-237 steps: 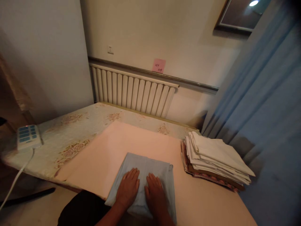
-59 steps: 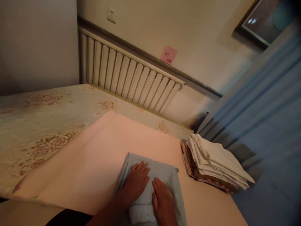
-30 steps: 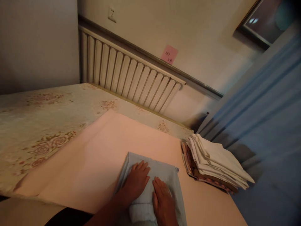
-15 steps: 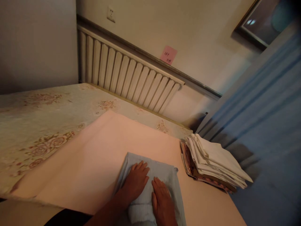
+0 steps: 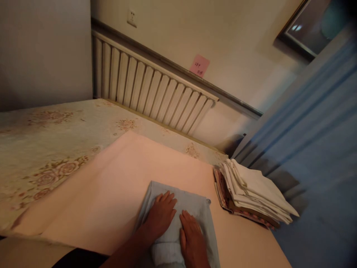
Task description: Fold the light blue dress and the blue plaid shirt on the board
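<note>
A light blue folded garment (image 5: 189, 194), its exact kind unclear, lies in front of me on a pink cloth (image 5: 117, 178). A small round button shows near its far right corner. My left hand (image 5: 161, 214) rests flat on the garment's left part, fingers stretched out. Palm down, my right hand (image 5: 192, 236) lies on its right part beside a folded-over band of the same fabric. Both hands are open and grip nothing. The garment's near end runs out of the bottom of the view.
Right of the garment stands a stack of folded cloths (image 5: 256, 190), white on top, brown and patterned below. Under the pink cloth spreads a flowered cover (image 5: 64, 145). A radiator (image 5: 150, 85) lines the wall behind, and a blue curtain (image 5: 320, 149) hangs at the right.
</note>
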The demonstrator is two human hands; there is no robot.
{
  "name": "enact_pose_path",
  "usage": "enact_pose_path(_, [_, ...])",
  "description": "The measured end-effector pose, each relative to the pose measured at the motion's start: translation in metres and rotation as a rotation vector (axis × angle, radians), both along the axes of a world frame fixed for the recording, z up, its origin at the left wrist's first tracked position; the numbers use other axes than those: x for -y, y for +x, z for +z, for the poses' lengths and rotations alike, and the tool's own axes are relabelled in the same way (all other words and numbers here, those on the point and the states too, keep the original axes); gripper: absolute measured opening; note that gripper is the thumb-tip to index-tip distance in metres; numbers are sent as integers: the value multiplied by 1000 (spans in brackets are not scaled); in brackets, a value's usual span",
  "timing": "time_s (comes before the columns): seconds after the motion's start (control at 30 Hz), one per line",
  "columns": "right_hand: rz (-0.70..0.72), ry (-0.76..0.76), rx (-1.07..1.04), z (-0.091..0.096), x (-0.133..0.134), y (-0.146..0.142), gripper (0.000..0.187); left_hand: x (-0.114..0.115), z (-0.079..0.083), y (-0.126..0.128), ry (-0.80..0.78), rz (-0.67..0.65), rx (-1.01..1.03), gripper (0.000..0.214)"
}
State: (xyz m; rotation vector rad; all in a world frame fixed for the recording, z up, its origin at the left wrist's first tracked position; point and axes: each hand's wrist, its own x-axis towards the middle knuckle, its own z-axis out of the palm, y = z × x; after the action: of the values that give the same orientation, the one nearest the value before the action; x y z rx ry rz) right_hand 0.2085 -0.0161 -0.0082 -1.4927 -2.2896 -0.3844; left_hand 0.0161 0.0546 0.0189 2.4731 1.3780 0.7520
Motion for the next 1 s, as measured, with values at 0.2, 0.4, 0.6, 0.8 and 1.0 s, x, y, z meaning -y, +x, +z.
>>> enact_pose_path(0.2, [4, 9, -30, -1, -1, 0, 46, -2, -3, 0, -20, -18, -1, 36])
enact_pose_path(0.4, [-1, -2, -5, 2, 0, -1, 45, -2, -4, 1, -20, -11, -4, 36])
enact_pose_path(0.6, [-7, -6, -2, 3, 0, -1, 45, -1, -1, 1, -7, 2, 15, 35])
enact_pose_path(0.8, [-4, -14, -12, 3, 1, -1, 45, 0, -1, 1, -14, -1, 16, 35])
enact_pose_path(1.0, [-4, -3, -16, 5, 1, -2, 45, -1, -3, 0, 0, -12, 5, 36])
